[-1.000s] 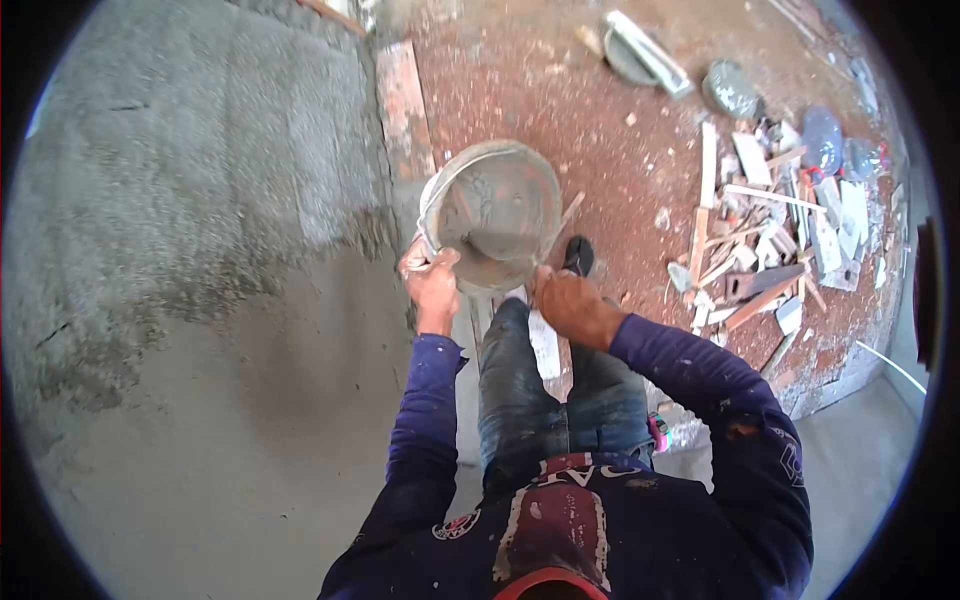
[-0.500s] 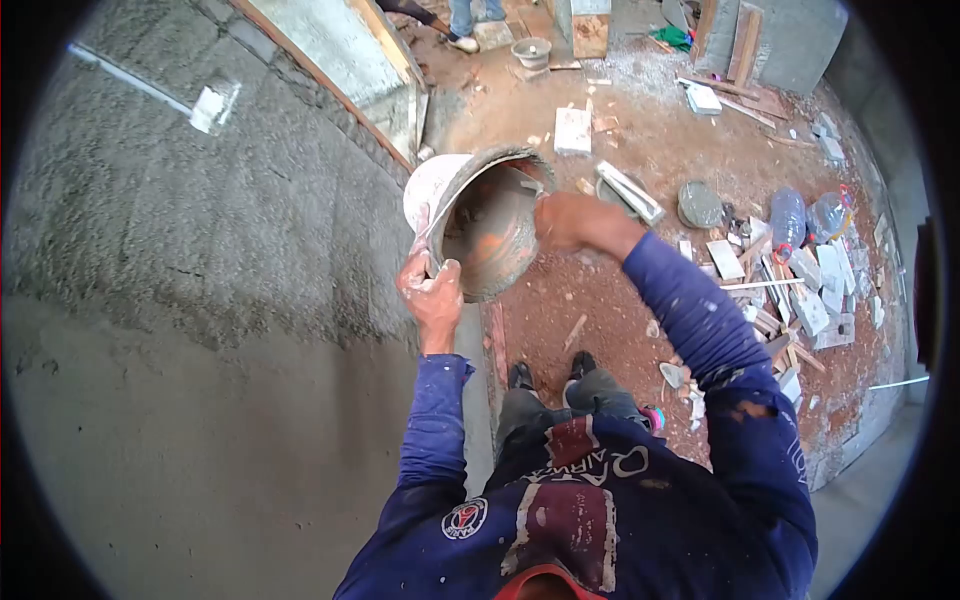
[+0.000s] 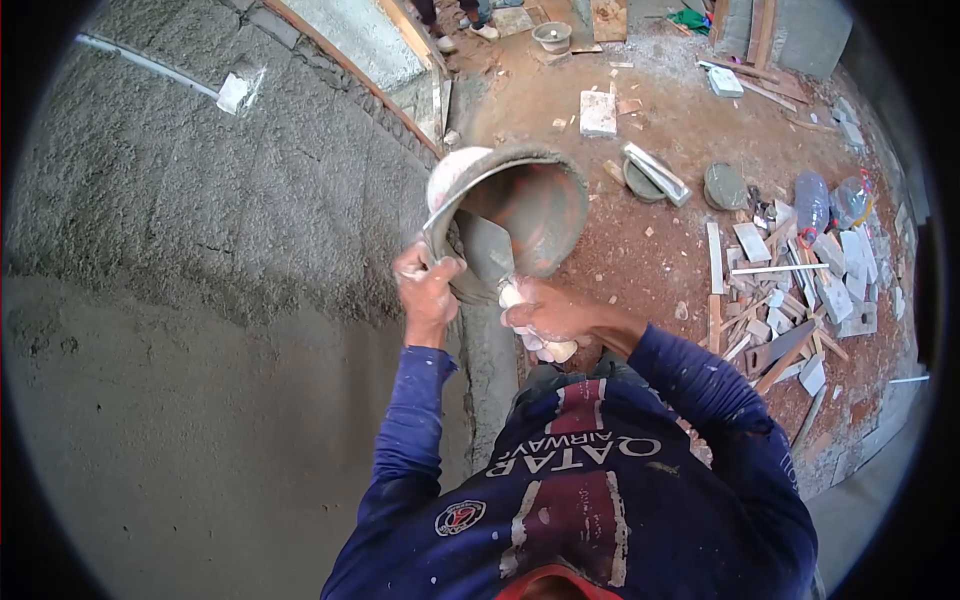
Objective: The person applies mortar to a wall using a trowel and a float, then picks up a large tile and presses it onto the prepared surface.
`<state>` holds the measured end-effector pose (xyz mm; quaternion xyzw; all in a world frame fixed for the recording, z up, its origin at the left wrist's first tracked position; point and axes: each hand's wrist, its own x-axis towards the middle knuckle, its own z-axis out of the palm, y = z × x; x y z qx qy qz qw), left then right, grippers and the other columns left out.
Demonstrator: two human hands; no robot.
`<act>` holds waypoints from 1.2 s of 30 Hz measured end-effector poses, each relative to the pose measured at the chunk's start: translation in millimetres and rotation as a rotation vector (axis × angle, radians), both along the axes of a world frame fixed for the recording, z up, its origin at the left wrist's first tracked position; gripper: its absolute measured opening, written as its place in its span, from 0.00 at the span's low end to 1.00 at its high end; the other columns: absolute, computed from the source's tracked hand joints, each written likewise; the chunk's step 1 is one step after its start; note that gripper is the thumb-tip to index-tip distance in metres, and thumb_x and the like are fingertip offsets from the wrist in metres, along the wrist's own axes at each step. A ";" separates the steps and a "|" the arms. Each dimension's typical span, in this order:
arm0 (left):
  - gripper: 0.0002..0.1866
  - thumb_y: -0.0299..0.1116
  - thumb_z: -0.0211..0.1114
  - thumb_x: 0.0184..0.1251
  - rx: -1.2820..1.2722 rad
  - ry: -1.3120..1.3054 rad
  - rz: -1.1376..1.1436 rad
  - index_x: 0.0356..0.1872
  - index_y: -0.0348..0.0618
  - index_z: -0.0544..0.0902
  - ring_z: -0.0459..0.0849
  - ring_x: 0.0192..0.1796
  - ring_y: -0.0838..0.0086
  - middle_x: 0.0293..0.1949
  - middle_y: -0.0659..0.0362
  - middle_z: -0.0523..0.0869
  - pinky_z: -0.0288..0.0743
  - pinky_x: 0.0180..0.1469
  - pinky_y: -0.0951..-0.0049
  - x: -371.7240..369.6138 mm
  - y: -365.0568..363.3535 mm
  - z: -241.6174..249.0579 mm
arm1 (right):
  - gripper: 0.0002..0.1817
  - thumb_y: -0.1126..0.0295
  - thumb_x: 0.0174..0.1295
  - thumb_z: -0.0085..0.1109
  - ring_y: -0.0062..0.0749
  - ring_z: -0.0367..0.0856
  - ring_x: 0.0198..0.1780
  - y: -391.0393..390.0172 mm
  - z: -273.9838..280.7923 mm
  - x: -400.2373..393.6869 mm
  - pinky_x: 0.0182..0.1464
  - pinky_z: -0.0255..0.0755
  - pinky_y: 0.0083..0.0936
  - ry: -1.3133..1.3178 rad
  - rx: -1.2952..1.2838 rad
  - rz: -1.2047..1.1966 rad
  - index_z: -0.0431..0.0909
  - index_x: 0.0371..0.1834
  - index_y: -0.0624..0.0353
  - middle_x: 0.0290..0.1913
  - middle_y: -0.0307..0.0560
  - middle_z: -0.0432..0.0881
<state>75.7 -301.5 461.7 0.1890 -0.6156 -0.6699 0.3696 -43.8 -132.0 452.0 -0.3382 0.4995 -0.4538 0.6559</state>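
Note:
A mortar-crusted bucket [image 3: 553,205] is tipped on its side with its mouth toward me. My left hand [image 3: 428,292] grips its rim on the near left, thumb at the edge. Inside the mouth lies the flat grey blade of a trowel [image 3: 487,250], against the lower left inner wall. My right hand [image 3: 550,312] is closed round the trowel's handle, just outside the rim. Wet grey mortar coats part of the bucket's inside. To the left is a wall [image 3: 200,190] with rough mortar in its upper part and a smooth grey area below.
Offcuts of wood and broken blocks form a rubble pile [image 3: 800,310] on the right, near plastic bottles [image 3: 812,205]. A white block [image 3: 598,113] lies ahead on the dirt floor. Farther off stand another bucket [image 3: 552,38] and a person's feet [image 3: 484,32].
My right hand has come down and toward me from the bucket's far right rim, and the trowel blade now shows inside. The bucket has turned somewhat; my left hand still holds the rim.

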 end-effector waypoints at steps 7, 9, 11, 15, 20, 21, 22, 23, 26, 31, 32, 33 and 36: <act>0.14 0.13 0.56 0.44 0.257 -0.128 0.254 0.35 0.37 0.80 0.75 0.30 0.80 0.29 0.65 0.79 0.72 0.38 0.78 30.7 -9.6 -122.9 | 0.10 0.71 0.66 0.50 0.16 0.64 0.16 -1.0 -59.8 18.2 0.12 0.60 0.17 -0.962 0.165 -0.193 0.68 0.49 0.59 0.24 0.35 0.68; 0.18 0.13 0.55 0.44 0.409 -0.186 0.401 0.38 0.39 0.80 0.76 0.32 0.77 0.30 0.65 0.79 0.72 0.40 0.77 55.6 -32.0 -193.7 | 0.12 0.71 0.66 0.50 0.15 0.65 0.16 3.1 -86.9 16.3 0.12 0.60 0.16 -0.972 0.152 -0.217 0.68 0.51 0.59 0.24 0.35 0.68; 0.14 0.13 0.58 0.40 0.574 -0.276 0.607 0.29 0.42 0.78 0.74 0.35 0.77 0.32 0.66 0.78 0.69 0.37 0.78 86.9 -27.2 -235.6 | 0.15 0.72 0.66 0.50 0.15 0.65 0.17 10.4 -117.3 21.7 0.14 0.61 0.16 -1.014 0.094 -0.261 0.67 0.56 0.57 0.24 0.35 0.68; 0.13 0.15 0.59 0.42 0.640 -0.621 0.667 0.32 0.41 0.79 0.78 0.40 0.73 0.37 0.62 0.81 0.73 0.41 0.69 198.4 -1.2 -317.3 | 0.16 0.74 0.64 0.52 0.18 0.66 0.16 3.7 -208.4 32.5 0.15 0.64 0.18 -0.883 0.224 -0.529 0.67 0.54 0.54 0.25 0.35 0.68; 0.14 0.16 0.58 0.44 0.524 -1.078 0.616 0.35 0.40 0.80 0.82 0.43 0.61 0.40 0.54 0.83 0.75 0.45 0.64 359.4 56.7 -355.0 | 0.21 0.68 0.61 0.59 0.24 0.73 0.20 -60.5 -345.0 90.4 0.19 0.69 0.26 -0.540 0.419 -0.925 0.65 0.56 0.55 0.27 0.41 0.72; 0.15 0.16 0.58 0.45 0.410 -1.193 0.531 0.36 0.41 0.80 0.81 0.43 0.63 0.41 0.56 0.83 0.75 0.45 0.64 386.6 68.6 -353.6 | 0.24 0.67 0.61 0.59 0.30 0.76 0.24 -80.6 -402.3 122.6 0.23 0.72 0.30 -0.245 0.489 -0.959 0.64 0.58 0.58 0.30 0.46 0.75; 0.16 0.16 0.58 0.45 0.514 -1.199 0.627 0.38 0.41 0.80 0.81 0.43 0.65 0.41 0.58 0.82 0.76 0.45 0.65 383.3 67.7 -352.9 | 0.26 0.66 0.61 0.59 0.36 0.79 0.28 -111.0 -441.6 155.2 0.27 0.73 0.33 0.010 0.496 -1.013 0.63 0.61 0.61 0.32 0.50 0.78; 0.17 0.16 0.58 0.45 0.615 -1.195 0.731 0.39 0.42 0.80 0.81 0.43 0.67 0.41 0.60 0.82 0.76 0.46 0.65 379.2 66.5 -352.0 | 0.29 0.65 0.61 0.59 0.41 0.81 0.31 -141.4 -480.9 187.5 0.31 0.74 0.35 0.276 0.536 -1.057 0.62 0.63 0.63 0.35 0.55 0.80; 0.21 0.16 0.60 0.44 0.945 -0.960 0.997 0.44 0.41 0.79 0.80 0.43 0.67 0.41 0.61 0.81 0.76 0.47 0.66 384.2 76.7 -361.4 | 0.29 0.65 0.59 0.59 0.48 0.82 0.35 -240.6 -538.5 268.6 0.39 0.74 0.41 0.127 0.583 -0.770 0.63 0.62 0.68 0.36 0.57 0.82; 0.19 0.18 0.63 0.45 0.960 -0.951 0.811 0.43 0.38 0.79 0.81 0.42 0.70 0.41 0.59 0.82 0.77 0.46 0.68 370.8 65.6 -384.1 | 0.26 0.60 0.60 0.60 0.46 0.78 0.42 -197.2 -344.4 226.7 0.46 0.71 0.34 -0.286 0.123 -0.547 0.66 0.56 0.66 0.42 0.60 0.78; 0.19 0.18 0.63 0.45 0.982 -0.912 0.775 0.43 0.38 0.79 0.81 0.42 0.70 0.41 0.59 0.82 0.77 0.46 0.68 388.2 60.9 -395.9 | 0.28 0.59 0.60 0.61 0.47 0.77 0.45 -176.9 -345.7 221.2 0.49 0.71 0.35 -0.068 0.205 -0.535 0.65 0.58 0.65 0.46 0.61 0.77; 0.17 0.19 0.64 0.45 0.315 -1.224 0.392 0.41 0.38 0.79 0.81 0.41 0.71 0.40 0.59 0.82 0.77 0.46 0.68 408.1 60.0 -400.8 | 0.31 0.58 0.60 0.62 0.48 0.76 0.48 -152.6 -356.8 215.0 0.51 0.70 0.35 0.161 0.289 -0.530 0.64 0.61 0.64 0.49 0.63 0.76; 0.14 0.19 0.65 0.48 0.920 -0.884 0.610 0.40 0.37 0.81 0.82 0.39 0.69 0.38 0.57 0.83 0.76 0.44 0.69 298.8 40.3 -390.4 | 0.30 0.60 0.57 0.61 0.59 0.76 0.51 -55.8 -391.8 141.5 0.51 0.70 0.44 0.415 0.289 -0.346 0.64 0.60 0.61 0.48 0.64 0.76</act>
